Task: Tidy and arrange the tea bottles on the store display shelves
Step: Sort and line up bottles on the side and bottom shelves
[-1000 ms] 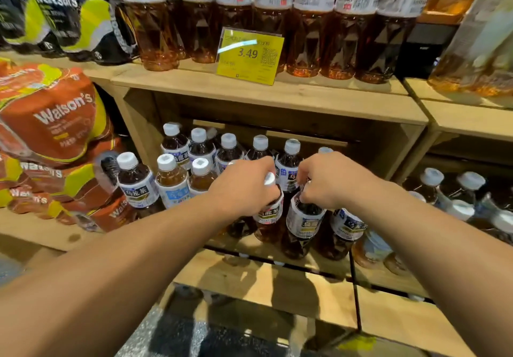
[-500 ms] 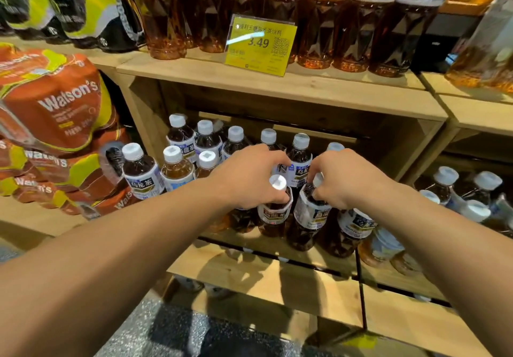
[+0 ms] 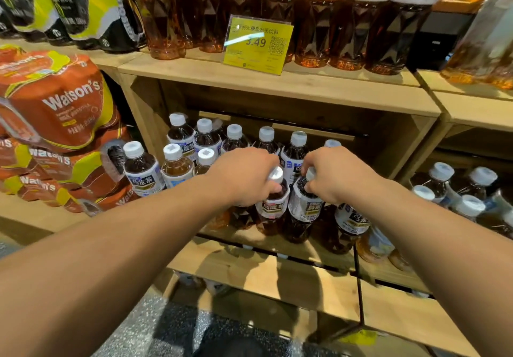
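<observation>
Several small dark tea bottles with white caps stand in a wooden shelf crate (image 3: 388, 145). My left hand (image 3: 244, 176) is closed around the neck of one front bottle (image 3: 270, 212), whose white cap shows beside my fingers. My right hand (image 3: 333, 176) grips the neck of the neighbouring bottle (image 3: 304, 212), tilted slightly left. Both bottles rest at the front edge of the shelf. More bottles (image 3: 205, 140) stand in rows behind and to the left.
Large tea bottles (image 3: 313, 23) line the upper shelf behind a yellow price tag (image 3: 258, 44). Watson's multipacks (image 3: 55, 101) are stacked at left. More small bottles (image 3: 455, 190) fill the crate at right. A lower wooden ledge (image 3: 277, 279) juts out below.
Both hands have kept hold of the two front bottles. The view has shifted slightly, so the shelf appears lower and further right, and the bottles have come a little closer together.
</observation>
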`<action>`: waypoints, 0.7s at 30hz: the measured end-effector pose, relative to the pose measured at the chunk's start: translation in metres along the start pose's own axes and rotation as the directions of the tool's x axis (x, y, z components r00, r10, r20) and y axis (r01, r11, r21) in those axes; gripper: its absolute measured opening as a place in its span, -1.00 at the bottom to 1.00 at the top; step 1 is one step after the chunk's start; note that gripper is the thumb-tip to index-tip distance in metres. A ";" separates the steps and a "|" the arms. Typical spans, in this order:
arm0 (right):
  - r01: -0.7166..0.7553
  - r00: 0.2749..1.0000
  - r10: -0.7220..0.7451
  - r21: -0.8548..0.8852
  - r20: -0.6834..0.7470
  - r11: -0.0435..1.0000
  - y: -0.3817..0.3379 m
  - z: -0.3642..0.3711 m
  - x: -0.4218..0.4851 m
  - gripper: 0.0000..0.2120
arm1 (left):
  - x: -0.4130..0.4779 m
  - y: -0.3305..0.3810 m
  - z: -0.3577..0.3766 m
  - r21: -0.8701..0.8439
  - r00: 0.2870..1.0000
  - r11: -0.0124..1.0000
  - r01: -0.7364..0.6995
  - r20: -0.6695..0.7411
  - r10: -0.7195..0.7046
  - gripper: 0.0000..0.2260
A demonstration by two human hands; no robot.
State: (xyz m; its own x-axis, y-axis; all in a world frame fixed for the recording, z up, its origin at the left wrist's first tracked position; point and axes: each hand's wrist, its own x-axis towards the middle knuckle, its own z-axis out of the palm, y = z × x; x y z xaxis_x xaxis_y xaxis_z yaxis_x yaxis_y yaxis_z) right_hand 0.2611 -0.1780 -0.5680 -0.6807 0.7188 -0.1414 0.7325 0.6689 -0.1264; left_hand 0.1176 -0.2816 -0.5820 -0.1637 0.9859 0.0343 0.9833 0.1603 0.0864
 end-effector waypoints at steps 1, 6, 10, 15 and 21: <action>0.000 1.000 0.000 0.010 -0.002 1.000 0.001 0.000 -0.001 -0.71 | 0.002 0.000 0.000 -0.007 1.000 1.000 0.001 0.017 -0.001 -0.75; 0.019 1.000 -0.019 0.025 -0.019 0.999 -0.003 0.000 -0.002 -0.73 | 0.008 0.002 0.002 -0.041 0.999 0.998 0.040 0.035 -0.038 -0.77; 0.010 1.000 -0.010 0.027 -0.021 1.000 0.000 0.001 -0.004 -0.72 | 0.012 0.010 0.007 -0.112 0.999 0.993 0.046 -0.024 -0.049 -0.82; -0.003 1.000 0.003 0.022 -0.020 1.000 -0.003 0.000 -0.006 -0.71 | 0.010 0.010 0.013 -0.172 0.993 0.983 0.068 -0.080 -0.083 -0.74; -0.015 0.999 0.016 0.032 -0.030 0.999 -0.002 0.001 -0.006 -0.70 | 0.008 0.011 0.017 -0.220 0.985 0.969 0.115 -0.100 -0.139 -0.69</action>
State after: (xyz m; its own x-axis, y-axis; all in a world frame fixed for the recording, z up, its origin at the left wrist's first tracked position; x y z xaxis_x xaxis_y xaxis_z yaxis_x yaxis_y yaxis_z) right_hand 0.2636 -0.1839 -0.5674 -0.6686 0.7348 -0.1140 0.7425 0.6515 -0.1555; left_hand 0.1284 -0.2710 -0.5972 -0.3064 0.9441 0.1215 0.9161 0.2578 0.3071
